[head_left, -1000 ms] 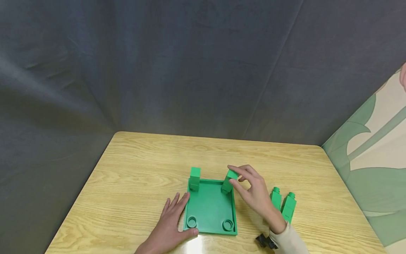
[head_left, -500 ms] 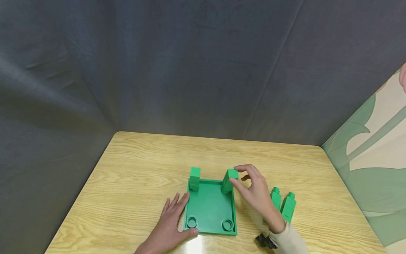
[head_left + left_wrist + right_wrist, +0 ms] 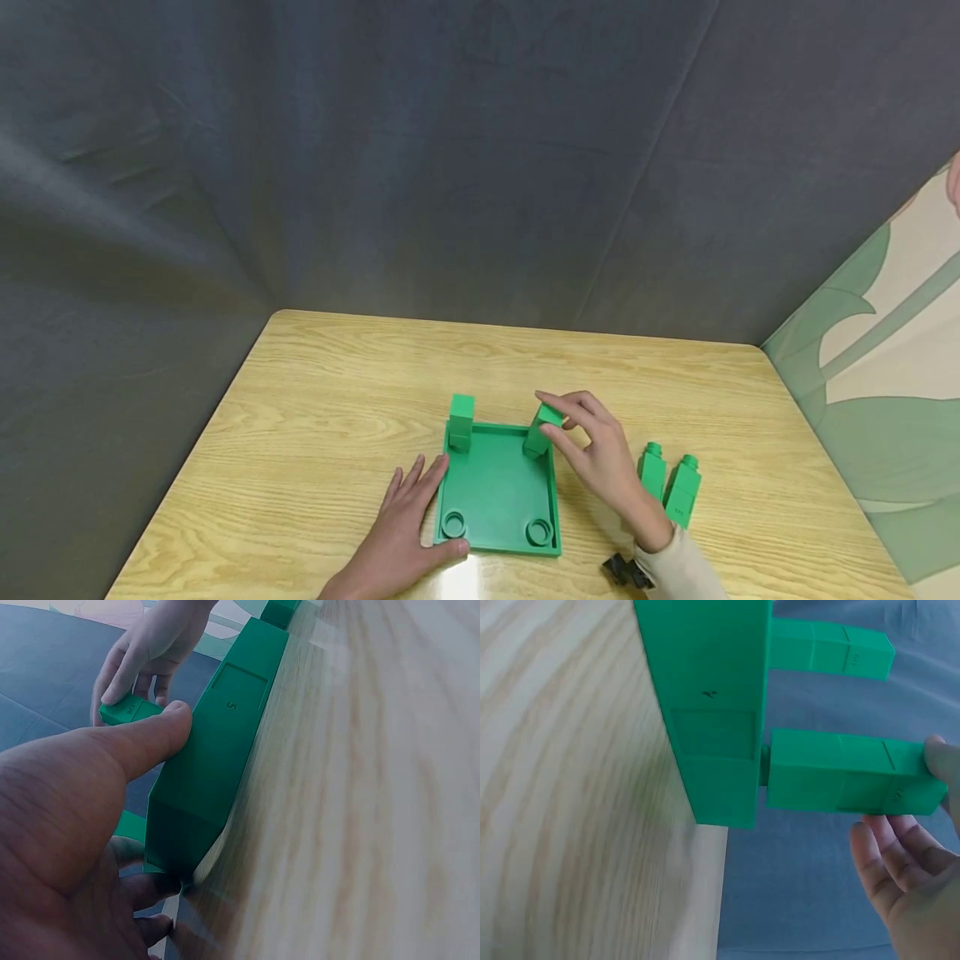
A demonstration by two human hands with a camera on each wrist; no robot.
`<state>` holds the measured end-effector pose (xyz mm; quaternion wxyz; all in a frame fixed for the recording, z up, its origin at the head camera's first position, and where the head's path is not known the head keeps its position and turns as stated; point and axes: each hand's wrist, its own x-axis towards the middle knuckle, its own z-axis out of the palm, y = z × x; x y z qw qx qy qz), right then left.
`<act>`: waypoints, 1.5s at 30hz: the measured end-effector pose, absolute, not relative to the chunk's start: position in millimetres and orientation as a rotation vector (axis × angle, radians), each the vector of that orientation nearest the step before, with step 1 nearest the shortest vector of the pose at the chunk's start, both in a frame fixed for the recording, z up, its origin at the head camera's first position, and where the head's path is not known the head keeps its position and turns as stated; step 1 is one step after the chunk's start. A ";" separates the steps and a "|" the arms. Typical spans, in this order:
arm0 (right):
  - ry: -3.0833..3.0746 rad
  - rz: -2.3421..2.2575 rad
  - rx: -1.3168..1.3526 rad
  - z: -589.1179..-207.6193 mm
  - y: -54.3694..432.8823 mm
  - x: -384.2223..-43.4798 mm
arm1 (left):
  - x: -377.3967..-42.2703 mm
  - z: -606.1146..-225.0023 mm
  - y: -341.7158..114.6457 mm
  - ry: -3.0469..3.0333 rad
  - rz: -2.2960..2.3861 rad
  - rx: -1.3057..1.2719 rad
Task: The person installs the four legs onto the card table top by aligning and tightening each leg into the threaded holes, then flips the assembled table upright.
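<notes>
Here, the right grip (image 3: 600, 457) apparently pinches the rear-right green post (image 3: 536, 439).

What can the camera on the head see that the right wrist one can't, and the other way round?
Only the head view shows the left hand, two loose green posts, two round rings on the tray, a black thing and the leafy wall.

Only the right wrist view shows a sunken panel and a little mark on the tray's outer side.

Both show the right hand holding a standing post, the other standing post, the tray, the wooden table and dark cloth.
</notes>
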<state>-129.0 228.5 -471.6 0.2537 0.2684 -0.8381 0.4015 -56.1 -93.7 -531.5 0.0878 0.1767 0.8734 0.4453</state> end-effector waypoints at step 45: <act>-2.442 1.203 0.776 -466.8 241.4 -126.8 | -57.0 -529.1 -93.3 2.578 1.302 0.497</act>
